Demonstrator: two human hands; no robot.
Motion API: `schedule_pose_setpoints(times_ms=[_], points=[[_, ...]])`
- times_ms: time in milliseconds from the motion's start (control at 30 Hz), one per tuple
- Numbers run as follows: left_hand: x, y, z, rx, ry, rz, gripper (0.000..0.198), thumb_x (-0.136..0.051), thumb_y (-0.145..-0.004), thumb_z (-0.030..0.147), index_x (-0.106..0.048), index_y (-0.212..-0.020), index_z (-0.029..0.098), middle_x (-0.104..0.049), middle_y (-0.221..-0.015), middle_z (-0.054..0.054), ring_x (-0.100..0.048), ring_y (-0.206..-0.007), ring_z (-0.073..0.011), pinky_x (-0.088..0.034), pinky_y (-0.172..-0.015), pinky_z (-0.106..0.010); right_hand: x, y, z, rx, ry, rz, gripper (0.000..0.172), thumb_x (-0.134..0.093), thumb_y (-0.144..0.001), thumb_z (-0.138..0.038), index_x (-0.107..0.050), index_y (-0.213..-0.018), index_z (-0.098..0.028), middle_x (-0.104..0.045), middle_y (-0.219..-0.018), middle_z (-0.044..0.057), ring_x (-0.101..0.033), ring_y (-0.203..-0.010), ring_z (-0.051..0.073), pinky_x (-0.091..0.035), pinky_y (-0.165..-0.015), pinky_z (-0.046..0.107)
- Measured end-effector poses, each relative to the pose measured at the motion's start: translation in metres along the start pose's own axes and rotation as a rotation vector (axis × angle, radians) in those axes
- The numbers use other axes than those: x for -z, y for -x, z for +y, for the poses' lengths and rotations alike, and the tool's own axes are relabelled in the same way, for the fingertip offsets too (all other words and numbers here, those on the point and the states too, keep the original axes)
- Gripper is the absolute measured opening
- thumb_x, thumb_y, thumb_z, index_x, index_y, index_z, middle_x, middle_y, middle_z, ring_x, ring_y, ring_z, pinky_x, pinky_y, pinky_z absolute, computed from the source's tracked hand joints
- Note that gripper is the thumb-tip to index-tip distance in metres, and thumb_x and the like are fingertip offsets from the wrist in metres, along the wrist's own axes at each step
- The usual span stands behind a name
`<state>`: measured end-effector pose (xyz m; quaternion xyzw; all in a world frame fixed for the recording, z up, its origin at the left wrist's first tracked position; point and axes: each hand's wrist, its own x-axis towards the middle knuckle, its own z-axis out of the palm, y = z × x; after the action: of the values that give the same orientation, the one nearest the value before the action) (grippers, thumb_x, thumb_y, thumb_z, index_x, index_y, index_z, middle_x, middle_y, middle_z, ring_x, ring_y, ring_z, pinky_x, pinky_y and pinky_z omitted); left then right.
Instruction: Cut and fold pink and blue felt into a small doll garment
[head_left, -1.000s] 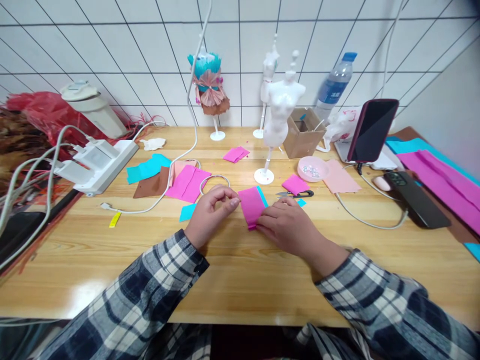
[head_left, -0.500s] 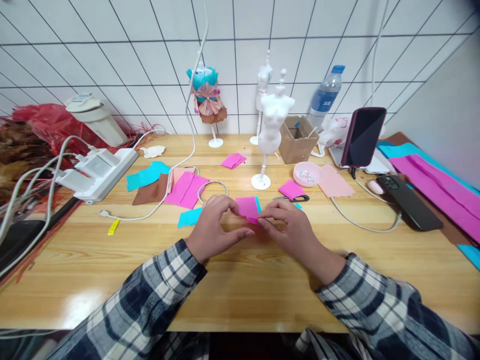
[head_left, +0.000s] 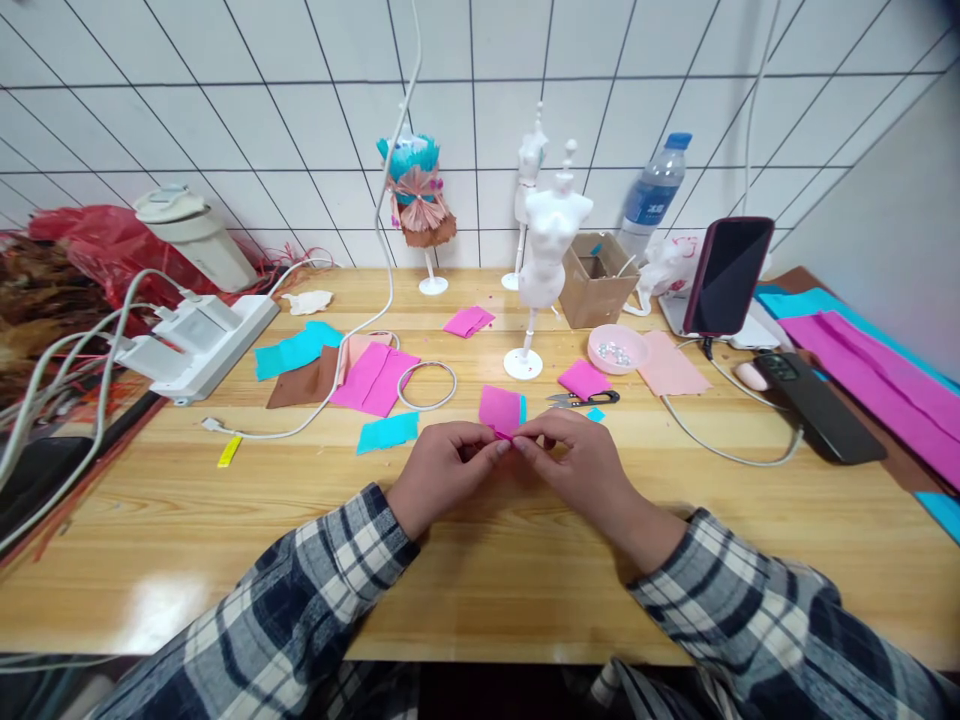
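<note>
A small strip of pink crepe paper [head_left: 503, 434] is pinched between my two hands, low over the table's middle. My left hand [head_left: 448, 468] has thumb and forefinger closed on its left end; my right hand [head_left: 574, 460] grips its right end, fingertips almost touching the left ones. Just beyond lies a folded pink paper piece [head_left: 501, 406] with a blue edge. To the right of it are small scissors [head_left: 585, 399], a pink folded square [head_left: 584, 379] and a blue scrap [head_left: 595, 414]. A blue paper strip [head_left: 388, 432] lies left of my left hand.
A white mannequin [head_left: 550, 245] stands ahead, with a dressed mannequin [head_left: 420, 195] behind left. A pink bowl of beads [head_left: 616, 349], a cardboard box [head_left: 598, 280] and a black phone [head_left: 817, 405] are at right. A power strip [head_left: 202, 345] with cables sits left.
My left hand has come in, its open thumb and fingers closing on the pink strip beside my right fingertips. My right hand has hardly moved and keeps its pinch.
</note>
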<state>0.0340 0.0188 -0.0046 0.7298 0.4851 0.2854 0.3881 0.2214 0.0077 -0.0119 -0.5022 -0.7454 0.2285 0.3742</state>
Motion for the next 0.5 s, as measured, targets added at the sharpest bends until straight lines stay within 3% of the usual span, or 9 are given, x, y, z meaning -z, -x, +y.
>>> schedule_pose_setpoints(times_ms=[100, 167, 267, 367, 433, 500], points=[[0.007, 0.001, 0.003, -0.069, -0.044, 0.139, 0.027, -0.061, -0.084, 0.043, -0.068, -0.081, 0.017, -0.066, -0.071, -0.003, -0.056, -0.064, -0.0156, -0.044, -0.060, -0.027, 0.002, 0.000, -0.001, -0.053, -0.090, 0.009, 0.012, -0.062, -0.084, -0.025, -0.073, -0.083, -0.020, -0.064, -0.069, 0.001, -0.054, -0.066, 0.015, -0.042, -0.061, 0.028], [0.013, 0.001, 0.005, -0.197, -0.126, 0.241, 0.029, -0.067, -0.079, 0.044, -0.067, -0.093, 0.018, -0.067, -0.090, -0.006, -0.059, -0.084, -0.0208, -0.048, -0.078, -0.033, 0.003, -0.001, -0.001, -0.135, -0.215, -0.017, 0.014, -0.062, -0.084, -0.029, -0.072, -0.082, -0.019, -0.064, -0.070, 0.002, -0.054, -0.065, 0.015, -0.042, -0.060, 0.028], [0.020, 0.000, 0.006, -0.358, -0.208, 0.202, 0.037, -0.072, -0.077, 0.040, -0.065, -0.109, 0.023, -0.063, -0.116, -0.008, -0.054, -0.112, -0.0255, -0.038, -0.100, -0.042, 0.003, -0.002, 0.000, -0.251, -0.455, -0.133, 0.019, -0.062, -0.082, -0.036, -0.069, -0.081, -0.018, -0.065, -0.071, 0.002, -0.056, -0.065, 0.015, -0.044, -0.059, 0.028], [0.022, -0.001, 0.007, -0.318, -0.210, 0.147, 0.017, -0.069, -0.081, 0.038, -0.068, -0.089, 0.023, -0.070, -0.096, -0.003, -0.061, -0.096, -0.0219, -0.031, -0.104, -0.045, 0.002, -0.002, 0.001, -0.291, -0.558, -0.188, 0.022, -0.063, -0.081, -0.039, -0.068, -0.079, -0.018, -0.064, -0.070, 0.001, -0.055, -0.063, 0.014, -0.044, -0.059, 0.027], [0.021, -0.002, 0.007, -0.261, -0.212, 0.145, 0.017, -0.067, -0.083, 0.037, -0.066, -0.077, 0.021, -0.070, -0.081, 0.000, -0.062, -0.083, -0.0192, -0.027, -0.105, -0.047, 0.002, -0.001, 0.002, -0.288, -0.519, -0.157, 0.022, -0.063, -0.081, -0.039, -0.068, -0.080, -0.018, -0.064, -0.071, 0.001, -0.054, -0.063, 0.014, -0.044, -0.059, 0.028], [0.019, -0.002, 0.006, -0.257, -0.207, 0.137, 0.016, -0.068, -0.082, 0.037, -0.067, -0.080, 0.022, -0.070, -0.082, 0.000, -0.062, -0.084, -0.0192, -0.029, -0.102, -0.045, 0.002, 0.000, 0.001, -0.258, -0.437, -0.107, 0.019, -0.063, -0.081, -0.036, -0.068, -0.080, -0.018, -0.064, -0.073, 0.002, -0.054, -0.065, 0.014, -0.043, -0.059, 0.028]])
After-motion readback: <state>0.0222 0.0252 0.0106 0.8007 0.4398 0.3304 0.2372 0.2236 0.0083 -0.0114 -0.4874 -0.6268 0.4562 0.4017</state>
